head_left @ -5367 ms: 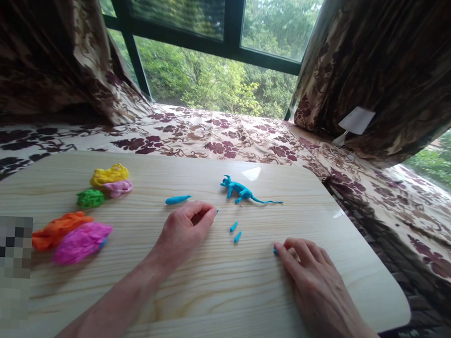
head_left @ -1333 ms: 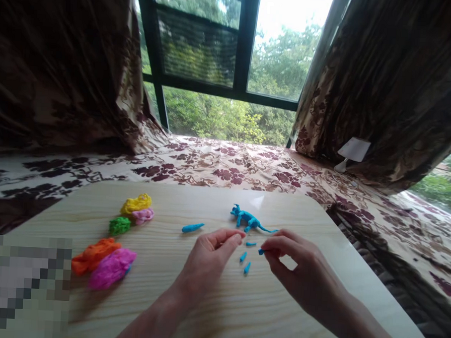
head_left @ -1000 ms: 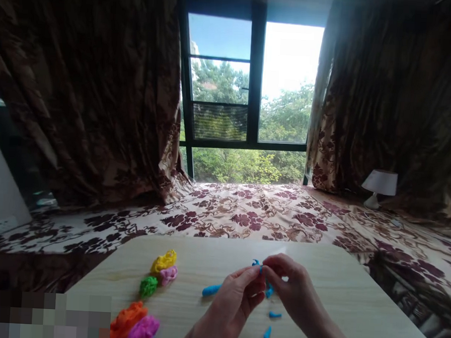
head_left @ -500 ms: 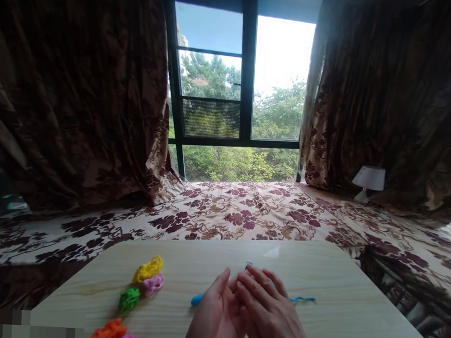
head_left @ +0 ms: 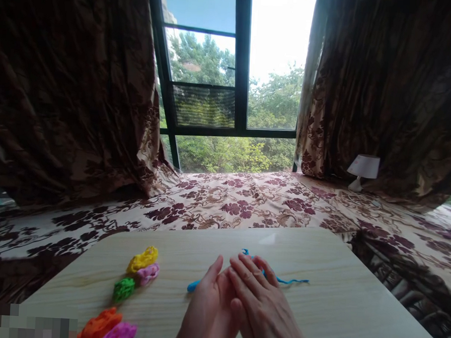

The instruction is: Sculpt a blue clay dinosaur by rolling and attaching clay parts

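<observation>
My left hand (head_left: 213, 302) is turned palm up over the near part of the table. My right hand (head_left: 262, 297) lies across it, palm down, its fingers straight and close together. The two palms press against each other, and whatever is between them is hidden. A smooth blue piece of modelling clay (head_left: 192, 286) pokes out left of my left hand, on the tabletop. Beyond my right hand, a thin blue clay strand (head_left: 293, 281) trails to the right. A small curled blue bit (head_left: 245, 252) shows past the fingertips. My hands cover the rest of the blue clay.
On the left of the pale wooden table (head_left: 336, 296) lie yellow clay (head_left: 142, 259), light pink clay (head_left: 148, 274), green clay (head_left: 124, 289), orange clay (head_left: 100, 325) and magenta clay (head_left: 119, 334). Behind is a flowered cloth (head_left: 238, 207) with a white lamp (head_left: 364, 166) below a window.
My right hand has slid slightly against the left palm, and the hands stay pressed together. The view has shifted a little, so the table and clay sit higher and further left.
</observation>
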### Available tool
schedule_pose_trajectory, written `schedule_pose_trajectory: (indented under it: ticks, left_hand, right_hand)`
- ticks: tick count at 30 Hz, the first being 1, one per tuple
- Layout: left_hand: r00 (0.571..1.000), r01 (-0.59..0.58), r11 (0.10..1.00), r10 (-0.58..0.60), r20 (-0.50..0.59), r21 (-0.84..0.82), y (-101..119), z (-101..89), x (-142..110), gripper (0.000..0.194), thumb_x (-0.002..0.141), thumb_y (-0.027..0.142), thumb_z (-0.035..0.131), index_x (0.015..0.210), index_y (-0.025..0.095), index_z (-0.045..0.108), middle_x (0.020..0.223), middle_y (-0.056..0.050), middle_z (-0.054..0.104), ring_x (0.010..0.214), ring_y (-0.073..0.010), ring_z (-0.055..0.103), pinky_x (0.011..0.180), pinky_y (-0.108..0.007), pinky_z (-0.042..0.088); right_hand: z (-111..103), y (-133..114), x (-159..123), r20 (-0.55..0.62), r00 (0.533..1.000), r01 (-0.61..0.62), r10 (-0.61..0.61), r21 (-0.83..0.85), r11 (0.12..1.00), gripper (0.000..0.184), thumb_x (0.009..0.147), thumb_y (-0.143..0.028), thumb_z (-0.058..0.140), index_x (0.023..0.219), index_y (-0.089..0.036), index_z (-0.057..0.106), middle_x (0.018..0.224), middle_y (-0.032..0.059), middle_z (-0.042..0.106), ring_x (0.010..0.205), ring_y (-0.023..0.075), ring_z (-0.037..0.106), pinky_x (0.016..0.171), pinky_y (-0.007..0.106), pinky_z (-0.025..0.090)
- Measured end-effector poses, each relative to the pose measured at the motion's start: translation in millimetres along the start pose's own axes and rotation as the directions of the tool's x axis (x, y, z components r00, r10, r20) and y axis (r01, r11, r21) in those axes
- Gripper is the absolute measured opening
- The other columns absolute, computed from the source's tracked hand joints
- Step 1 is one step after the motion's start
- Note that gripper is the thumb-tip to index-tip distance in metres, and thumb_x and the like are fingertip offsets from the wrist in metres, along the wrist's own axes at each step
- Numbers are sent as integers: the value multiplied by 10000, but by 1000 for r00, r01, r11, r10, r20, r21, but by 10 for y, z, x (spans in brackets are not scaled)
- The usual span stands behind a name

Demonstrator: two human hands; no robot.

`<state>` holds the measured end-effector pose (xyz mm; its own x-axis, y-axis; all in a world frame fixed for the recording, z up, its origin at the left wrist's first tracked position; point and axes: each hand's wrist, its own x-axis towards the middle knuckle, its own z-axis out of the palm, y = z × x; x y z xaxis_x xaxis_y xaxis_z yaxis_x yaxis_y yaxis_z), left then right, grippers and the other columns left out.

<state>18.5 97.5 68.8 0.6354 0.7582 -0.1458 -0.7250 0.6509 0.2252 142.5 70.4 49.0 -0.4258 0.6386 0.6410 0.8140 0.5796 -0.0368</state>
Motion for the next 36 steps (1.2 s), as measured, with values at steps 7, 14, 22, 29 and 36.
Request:
schedule_pose_trajectory:
  ticks: [7, 14, 22, 29, 36]
  left_hand:
    - [998, -54, 994, 53, 13, 96, 62, 0, -16, 376, 893, 299, 369, 1148, 53, 497, 979, -137, 640, 831, -151, 624, 731, -255, 484]
    - [1000, 6, 995, -6, 0, 101, -22, 32, -31, 391, 899, 325, 337, 1154, 75, 495, 1056, -153, 618, 812, -142, 634, 664, -225, 494]
    - [990, -126, 970, 136, -32, 210, 78, 0, -28, 459, 902, 350, 324, 1235, 53, 430, 1136, -182, 578, 946, -203, 605, 810, -325, 478]
    - [998, -43, 987, 35, 54, 152, 12, -5, -28, 429, 896, 325, 343, 1228, 75, 447, 1121, -166, 589, 952, -183, 605, 722, -261, 504]
    - [994, -96, 978, 106, -41, 186, 41, 2, -33, 461, 895, 337, 323, 1266, 79, 416, 1155, -171, 571, 1032, -223, 571, 857, -348, 469]
  right_hand:
    - [-102, -22, 13, 52, 995, -89, 87, 41, 995, 392, 880, -216, 390, 1258, -148, 468, 1348, 57, 426, 1292, 216, 297, 1065, 447, 255]
    - [-92, -45, 1, 90, 991, -106, 101, 47, 993, 405, 898, -233, 364, 1292, -163, 428, 1373, 51, 389, 1299, 209, 283, 1077, 462, 222]
    - [-84, -106, -1, 95, 995, 11, -20, 92, 996, 434, 894, -273, 384, 1310, -151, 404, 1393, 52, 354, 1309, 215, 257, 1083, 451, 219]
    - [-86, -22, -29, 62, 986, -159, 156, 31, 987, 407, 897, -210, 374, 1297, -153, 418, 1368, 73, 396, 1305, 216, 267, 1083, 492, 182]
    - [-103, -91, -15, 95, 995, -42, 34, 83, 996, 430, 892, -256, 396, 1310, -153, 402, 1390, 51, 359, 1314, 218, 242, 1084, 459, 212]
